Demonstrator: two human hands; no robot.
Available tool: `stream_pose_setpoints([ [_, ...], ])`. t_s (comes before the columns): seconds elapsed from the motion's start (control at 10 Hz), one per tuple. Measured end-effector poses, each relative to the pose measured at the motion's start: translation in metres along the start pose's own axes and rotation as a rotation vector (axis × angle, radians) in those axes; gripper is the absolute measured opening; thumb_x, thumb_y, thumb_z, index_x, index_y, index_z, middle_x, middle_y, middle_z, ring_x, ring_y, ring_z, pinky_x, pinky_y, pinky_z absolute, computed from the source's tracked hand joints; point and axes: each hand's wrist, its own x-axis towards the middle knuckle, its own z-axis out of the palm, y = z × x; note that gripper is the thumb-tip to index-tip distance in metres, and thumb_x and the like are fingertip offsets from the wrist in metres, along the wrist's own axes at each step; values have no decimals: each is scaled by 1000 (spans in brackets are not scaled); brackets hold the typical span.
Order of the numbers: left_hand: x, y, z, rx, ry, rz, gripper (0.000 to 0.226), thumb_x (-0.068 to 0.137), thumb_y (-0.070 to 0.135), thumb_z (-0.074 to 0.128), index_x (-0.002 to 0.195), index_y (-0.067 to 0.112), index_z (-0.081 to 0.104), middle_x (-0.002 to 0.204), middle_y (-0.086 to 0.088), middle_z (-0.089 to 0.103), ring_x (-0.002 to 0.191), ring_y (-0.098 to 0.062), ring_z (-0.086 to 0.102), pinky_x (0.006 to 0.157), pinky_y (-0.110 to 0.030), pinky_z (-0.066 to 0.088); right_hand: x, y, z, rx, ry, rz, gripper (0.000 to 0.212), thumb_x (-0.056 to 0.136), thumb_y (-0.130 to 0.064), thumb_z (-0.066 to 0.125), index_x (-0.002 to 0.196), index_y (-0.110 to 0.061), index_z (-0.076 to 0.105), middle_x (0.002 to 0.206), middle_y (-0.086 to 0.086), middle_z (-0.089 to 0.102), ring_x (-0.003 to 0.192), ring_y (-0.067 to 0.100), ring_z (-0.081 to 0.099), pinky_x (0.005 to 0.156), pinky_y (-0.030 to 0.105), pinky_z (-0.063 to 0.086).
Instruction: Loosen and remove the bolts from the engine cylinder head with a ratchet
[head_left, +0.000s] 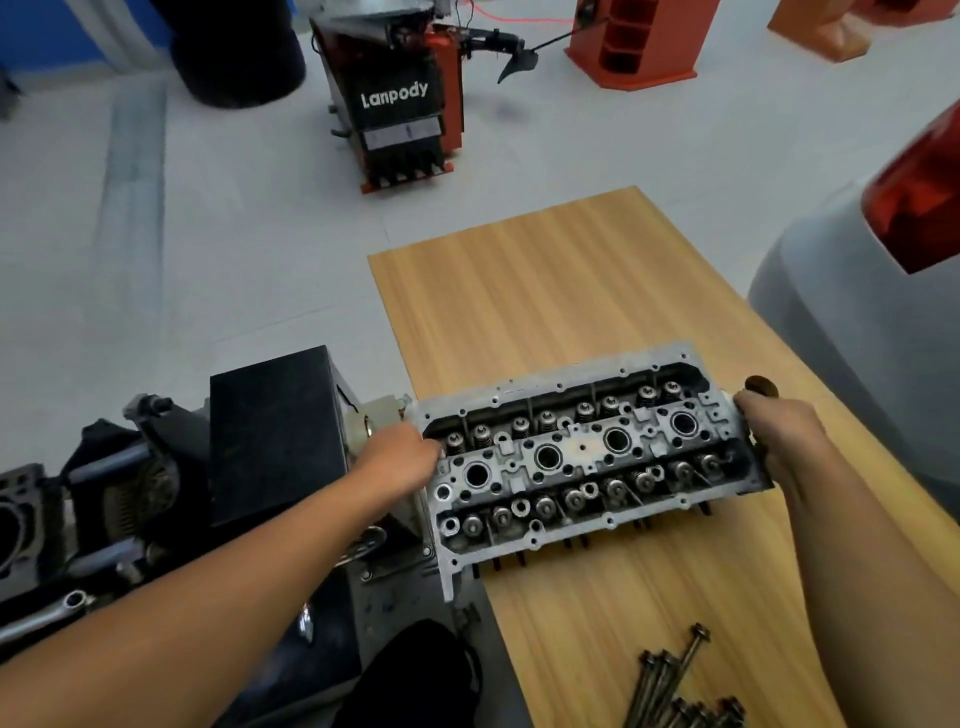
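Observation:
The aluminium cylinder head (587, 457), with valve springs and several spark plug wells showing, is held over the left part of a wooden board (545, 291). My left hand (400, 457) grips its left end. My right hand (779, 431) grips its right end, fingers curled round the edge. Several long dark bolts (675, 686) lie in a loose pile on the board near its front edge. A ratchet or wrench handle (47, 618) lies at the lower left by the engine block (21, 525).
A black box (275, 436) stands left of the head. A dark cloth (415, 675) lies at the bottom centre. Further back stand a red and black Lanpody machine (400, 104) and orange stands (634, 41). A grey car rear (872, 322) is on the right.

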Motion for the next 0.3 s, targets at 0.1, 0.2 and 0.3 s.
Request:
stream_pose_setpoints([
  [0.1,6,5,0,52,-19,-4,35,96,19,52,61,15,53,61,-3,52,56,-19,50,50,-28,32,7,0,10,2,-25,-4,39,73,-33,70,91,-1,57,92,15,65,71,31,66,61,34,51],
  [0.2,4,9,2,7,-106,10,32,100,20,53,70,11,60,66,-7,58,58,-20,53,54,-28,35,14,-13,12,-16,-28,-12,34,72,-34,69,85,-4,61,95,18,68,78,34,68,68,40,53],
  [0.3,-5,3,-11,-171,-186,15,33,99,19,59,68,9,60,57,-5,52,45,-18,43,48,-23,30,1,-28,4,-39,38,-47,46,77,-48,67,98,-8,66,105,14,71,96,39,66,85,50,56],
])
